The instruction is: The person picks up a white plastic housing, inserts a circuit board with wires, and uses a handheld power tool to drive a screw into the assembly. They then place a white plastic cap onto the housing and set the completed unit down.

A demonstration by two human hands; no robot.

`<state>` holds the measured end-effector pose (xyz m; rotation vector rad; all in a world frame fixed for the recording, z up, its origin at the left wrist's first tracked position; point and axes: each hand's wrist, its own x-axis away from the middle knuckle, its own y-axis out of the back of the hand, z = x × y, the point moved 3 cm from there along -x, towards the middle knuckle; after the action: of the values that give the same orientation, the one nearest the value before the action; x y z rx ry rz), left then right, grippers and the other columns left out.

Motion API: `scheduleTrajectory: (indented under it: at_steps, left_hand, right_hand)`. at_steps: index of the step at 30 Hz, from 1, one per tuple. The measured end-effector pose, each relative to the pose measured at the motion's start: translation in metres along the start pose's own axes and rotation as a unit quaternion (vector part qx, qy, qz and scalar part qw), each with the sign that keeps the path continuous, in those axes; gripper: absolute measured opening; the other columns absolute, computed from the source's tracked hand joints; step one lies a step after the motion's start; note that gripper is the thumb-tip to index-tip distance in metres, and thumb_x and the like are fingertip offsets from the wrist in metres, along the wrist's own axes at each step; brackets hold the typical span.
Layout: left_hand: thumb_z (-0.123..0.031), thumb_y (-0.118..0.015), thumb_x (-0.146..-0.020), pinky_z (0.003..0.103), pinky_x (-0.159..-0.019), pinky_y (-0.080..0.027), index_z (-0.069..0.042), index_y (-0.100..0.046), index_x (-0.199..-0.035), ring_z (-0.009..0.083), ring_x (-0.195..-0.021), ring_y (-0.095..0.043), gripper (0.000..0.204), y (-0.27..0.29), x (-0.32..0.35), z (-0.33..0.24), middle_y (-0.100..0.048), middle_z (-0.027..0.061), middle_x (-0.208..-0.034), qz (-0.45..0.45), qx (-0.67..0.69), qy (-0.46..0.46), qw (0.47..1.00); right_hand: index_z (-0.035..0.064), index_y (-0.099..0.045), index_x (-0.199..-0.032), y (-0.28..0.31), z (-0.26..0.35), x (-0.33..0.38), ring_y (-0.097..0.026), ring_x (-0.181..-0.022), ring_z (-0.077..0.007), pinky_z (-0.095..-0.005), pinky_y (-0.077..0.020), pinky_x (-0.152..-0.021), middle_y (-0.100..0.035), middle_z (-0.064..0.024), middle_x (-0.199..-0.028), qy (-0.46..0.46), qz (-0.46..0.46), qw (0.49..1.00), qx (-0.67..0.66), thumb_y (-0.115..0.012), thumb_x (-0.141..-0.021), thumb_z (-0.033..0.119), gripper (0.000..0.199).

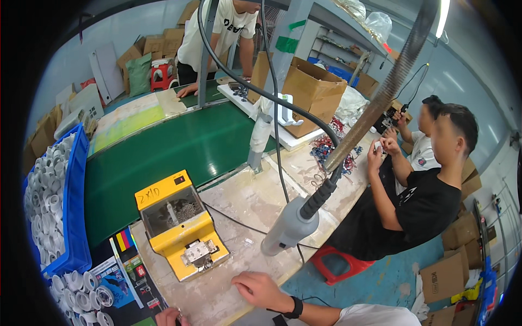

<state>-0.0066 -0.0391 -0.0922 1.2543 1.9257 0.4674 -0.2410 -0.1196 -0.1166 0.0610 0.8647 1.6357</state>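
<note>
My right hand (260, 289), with a black band on the wrist, rests at the near edge of the worktable (239, 217). Its fingers are curled together, and anything inside them is hidden. At the bottom edge, my left hand (172, 317) shows only in part; its bent fingers are cut off by the frame. Beyond both hands stands a yellow screw feeder (182, 228) with small metal pieces in its open hopper. To the right of it, a grey power screwdriver (290, 227) hangs from a cable above the table, apart from my hands.
On the left, a blue crate (81, 239) holds white ring-shaped parts, with more loose rings (81, 296) below it. A green conveyor belt (174, 155) runs behind the feeder. Two people sit on the right, near a red stool (340, 265); another person stands across the belt.
</note>
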Motion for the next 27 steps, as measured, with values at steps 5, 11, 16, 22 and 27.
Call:
scheduleTrajectory:
  at_steps: [5, 11, 16, 22, 27]
  left_hand:
    - [0.002, -0.061, -0.078, 0.039, -0.078, -0.045, 0.001, -0.061, -0.088, 0.0325, -0.084, -0.056, 0.010, -0.0015, 0.0014, 0.0020, -0.062, 0.0153, -0.092, 0.004, 0.009, 0.011, 1.000]
    - [0.001, -0.061, -0.078, 0.039, -0.079, -0.045, 0.000, -0.061, -0.088, 0.0323, -0.086, -0.056, 0.010, 0.0006, 0.0036, 0.0054, -0.062, 0.0151, -0.093, 0.002, -0.001, 0.003, 1.000]
    - [0.000, -0.061, -0.078, 0.040, -0.080, -0.046, 0.000, -0.062, -0.088, 0.0324, -0.087, -0.057, 0.010, -0.0003, 0.0030, 0.0032, -0.062, 0.0152, -0.094, 0.002, 0.000, 0.009, 1.000]
    - [-0.001, -0.061, -0.079, 0.040, -0.079, -0.046, 0.000, -0.062, -0.088, 0.0321, -0.086, -0.057, 0.009, -0.0007, 0.0016, 0.0032, -0.062, 0.0148, -0.094, 0.002, -0.007, -0.001, 1.000]
    - [-0.001, -0.061, -0.079, 0.040, -0.079, -0.046, 0.000, -0.062, -0.087, 0.0322, -0.085, -0.057, 0.008, -0.0012, 0.0020, 0.0026, -0.063, 0.0151, -0.093, -0.004, -0.003, 0.004, 1.000]
  right_hand:
    - [0.0053, -0.065, -0.090, -0.0006, -0.0012, 0.0004, -0.058, -0.060, -0.0280, -0.0354, -0.0466, -0.054, -0.062, -0.0098, -0.076, -0.004, -0.008, 1.000, -0.005, -0.061, -0.078, 0.002, 0.013]
    - [0.0048, -0.062, -0.090, -0.0021, 0.0007, 0.0031, -0.062, -0.068, -0.0305, -0.0367, -0.0506, -0.060, -0.064, -0.0108, -0.082, -0.012, 0.022, 1.000, 0.010, -0.063, -0.078, 0.003, 0.013]
    - [0.0037, -0.064, -0.088, -0.0004, 0.0014, 0.0010, -0.059, -0.063, -0.0289, -0.0354, -0.0467, -0.056, -0.061, -0.0110, -0.076, 0.008, -0.016, 1.000, -0.010, -0.061, -0.078, 0.001, 0.011]
    - [0.0045, -0.061, -0.090, 0.0005, 0.0017, 0.0011, -0.062, -0.067, -0.0300, -0.0365, -0.0498, -0.059, -0.063, -0.0105, -0.080, -0.009, 0.018, 1.000, 0.002, -0.062, -0.078, 0.002, 0.012]
    - [0.0046, -0.062, -0.090, 0.0004, 0.0020, 0.0007, -0.061, -0.066, -0.0298, -0.0365, -0.0494, -0.059, -0.063, -0.0103, -0.078, -0.002, 0.008, 1.000, -0.002, -0.062, -0.078, 0.002, 0.012]
